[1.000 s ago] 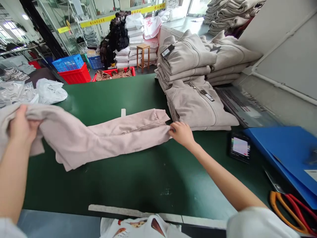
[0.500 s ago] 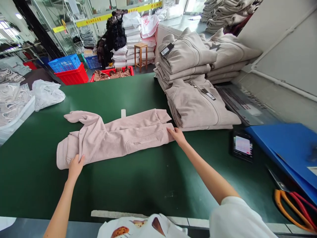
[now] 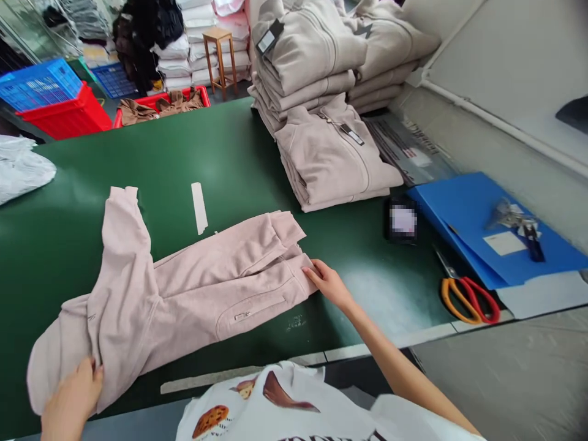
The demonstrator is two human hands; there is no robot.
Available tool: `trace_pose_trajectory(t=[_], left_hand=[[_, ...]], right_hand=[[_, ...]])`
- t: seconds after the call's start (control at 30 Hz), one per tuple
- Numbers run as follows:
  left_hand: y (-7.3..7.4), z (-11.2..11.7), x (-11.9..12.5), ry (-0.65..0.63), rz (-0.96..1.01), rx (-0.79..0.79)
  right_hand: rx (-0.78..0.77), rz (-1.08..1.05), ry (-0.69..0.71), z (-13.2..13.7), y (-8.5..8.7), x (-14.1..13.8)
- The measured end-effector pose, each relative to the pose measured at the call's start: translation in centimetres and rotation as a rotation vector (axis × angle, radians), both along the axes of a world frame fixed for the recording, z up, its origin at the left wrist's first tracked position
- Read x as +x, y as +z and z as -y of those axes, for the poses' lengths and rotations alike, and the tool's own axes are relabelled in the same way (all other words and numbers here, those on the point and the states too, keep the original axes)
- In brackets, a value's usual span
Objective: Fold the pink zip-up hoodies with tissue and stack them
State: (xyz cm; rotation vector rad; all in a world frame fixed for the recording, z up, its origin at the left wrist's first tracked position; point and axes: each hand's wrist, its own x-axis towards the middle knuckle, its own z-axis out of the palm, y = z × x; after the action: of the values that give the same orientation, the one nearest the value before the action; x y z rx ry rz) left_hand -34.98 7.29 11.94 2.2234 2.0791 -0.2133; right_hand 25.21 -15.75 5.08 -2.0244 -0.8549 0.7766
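A pale pink hooded sweatshirt (image 3: 184,294) lies partly folded on the green table (image 3: 321,257), its hood at the left and one sleeve pointing toward the far side. A zipped pocket shows on its near side. At the hood end, my left hand (image 3: 76,389) grips the fabric near the neck, fingers curled into it. My right hand (image 3: 328,283) pinches the ribbed hem at the other end, thumb on top. Beyond the sweatshirt, a white strip (image 3: 199,208) lies flat on the table.
Folded beige sweatshirts with tags (image 3: 335,159) are stacked at the back right. On the right lie a phone-like device (image 3: 401,220), scissors (image 3: 463,297) and a blue folder (image 3: 496,226) with keys on it. A white plastic bag (image 3: 22,168) sits at the left edge.
Both hands have drawn the sweatshirt nearer to me and leftward on the table. Its sleeve, bunched before, now stretches toward the far side. The view has turned right and down.
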Motion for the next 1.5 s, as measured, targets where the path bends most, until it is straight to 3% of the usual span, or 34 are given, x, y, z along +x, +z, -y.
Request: trace_pose_trajectory(t=[0.03,0.1,0.13,0.23,0.3,0.37,0.43,0.5,0.6,0.67,0.73,0.8,0.93,1.03,1.2,1.33,1.5], left_hand=[[0.8,0.6,2.6,-0.038,-0.018,0.075],[1.6,1.9,9.0,-0.276,0.172,0.123],[1.5,2.5,12.2,-0.402,0.281,0.046],[0.1,3.9,20.4,-0.572,0.374,-0.116],[-0.9,4.3,23.9,-0.64,0.345,-0.179],[-1.1,4.3,25.8,-0.696,0.313,-0.181],[-0.3,4.1,26.6,-0.747,0.297,-0.204],[1.1,4.0,26.8,-0.759,0.302,-0.33],[2.9,4.2,26.7,-0.688,0.305,-0.626],[3.1,4.5,26.7,-0.615,0.193,-0.692],[2.4,4.9,27.1,-0.568,-0.005,-0.578],[1.2,5.3,27.5,-0.568,-0.147,-0.348],[-0.2,5.4,27.9,-0.687,-0.165,-0.032],[0.3,4.3,27.6,-0.725,-0.153,-0.06],[2.5,1.7,26.9,-0.666,-0.076,-0.127],[2.8,1.0,26.5,-0.689,0.018,-0.046],[1.3,2.9,26.5,-0.904,0.184,0.297]], right_hand=[[-0.021,0.01,-0.024,0.6,0.2,-0.7],[-0.049,0.009,-0.077,1.0,0.4,-1.8],[-0.063,0.006,-0.096,1.0,0.6,-2.1],[-0.126,0.003,-0.103,0.2,0.9,-2.0],[-0.168,0.022,-0.074,-0.3,1.1,-1.5],[-0.17,0.05,-0.04,-0.6,1.1,-1.2],[-0.111,0.062,-0.034,-0.5,1.1,-1.1],[-0.015,0.056,-0.056,-0.1,1.0,-1.4],[0.125,0.039,-0.071,0.7,0.9,-2.1],[0.184,0.023,-0.057,1.1,0.7,-2.4],[0.22,0.007,-0.056,1.4,0.6,-2.6],[0.241,-0.003,-0.073,1.5,0.4,-2.7],[0.231,0.0,-0.097,1.6,0.5,-2.9],[0.184,-0.018,-0.094,1.5,1.4,-2.9],[0.145,-0.072,-0.035,0.2,3.0,-2.0],[0.067,0.046,-0.144,-2.0,1.1,-1.1],[-0.168,0.292,-0.113,-3.5,-1.6,-1.3]])
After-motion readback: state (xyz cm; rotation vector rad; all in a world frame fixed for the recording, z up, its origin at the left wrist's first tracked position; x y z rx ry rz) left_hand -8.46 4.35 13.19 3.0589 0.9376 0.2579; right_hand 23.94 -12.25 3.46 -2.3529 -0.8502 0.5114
